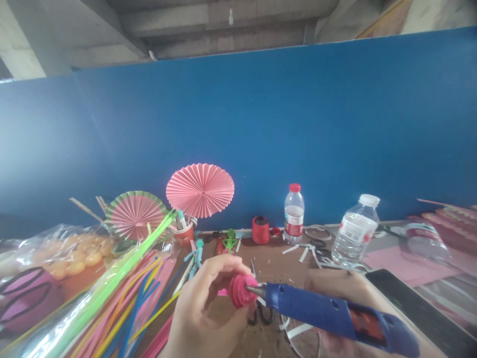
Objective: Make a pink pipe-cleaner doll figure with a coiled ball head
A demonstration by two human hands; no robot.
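Note:
Between the thumb and fingers of my left hand (203, 308) is a pink fuzzy coil (238, 292), rolled up like a small rose, seemingly of pipe cleaner. My right hand (346, 286) is closed around a blue hot glue gun (313, 307), partly hidden behind its body. The metal nozzle points left and meets, or nearly meets, the coil's right face. Whether glue is coming out cannot be made out. Black scissor handles (266, 315) show on the brown table (278, 263) just below the nozzle.
Colourful pipe cleaners (137, 308) in plastic wrap lie at left, near a bag of orange balls (80, 253). Pink paper fans (200, 190) stand behind a cup of pens (184, 233). Toward the right are water bottles (356, 231), white paper strips (303, 254) and a black phone-like slab (417, 308).

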